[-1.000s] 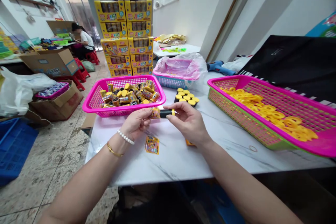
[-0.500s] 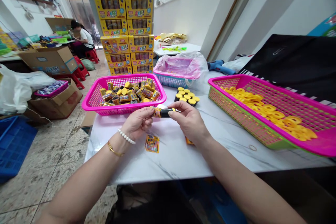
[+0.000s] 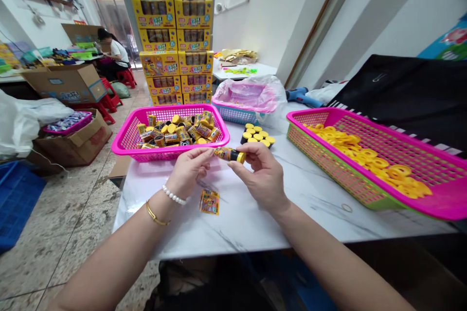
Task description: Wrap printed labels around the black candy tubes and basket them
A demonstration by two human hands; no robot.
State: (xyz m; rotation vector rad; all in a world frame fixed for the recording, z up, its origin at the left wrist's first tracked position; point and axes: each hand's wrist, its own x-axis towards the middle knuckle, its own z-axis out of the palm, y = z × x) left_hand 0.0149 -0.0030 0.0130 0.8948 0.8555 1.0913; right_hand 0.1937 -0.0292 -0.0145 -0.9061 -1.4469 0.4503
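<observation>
Labelled black tube [image 3: 229, 155] is held level in the air above the white marble table [image 3: 233, 228], pinched at both ends. The left hand [image 3: 188, 172], with a pearl bracelet [image 3: 173, 195] and a gold bangle [image 3: 156, 215] at its wrist, has its fingers closed on the printed end. The right hand [image 3: 263, 175] grips the yellow-capped end between thumb and fingers, so both hands are narrow and holding. At 11 o'clock from the hands, a magenta plastic basket [image 3: 126, 131] is heaped with similar wrapped, yellow-capped tubes [image 3: 178, 133]. At 1 o'clock, a small cluster of yellow-capped black cylinders [image 3: 255, 135] stands upright on the table, just beyond the right hand. At 6 o'clock, a loose printed label [image 3: 209, 201] lies flat near the left wrist. At 3 o'clock, a pink-and-green basket [image 3: 328, 129] holds a spread of yellow rings [image 3: 368, 160]. Farther off at 12 o'clock rise stacked yellow display boxes [image 3: 171, 53], with a blue basket lined with a pink plastic bag [image 3: 233, 114] at 1 o'clock. Far back at 11 o'clock, a seated co-worker [image 3: 115, 56] sits among cartons and red stools.
</observation>
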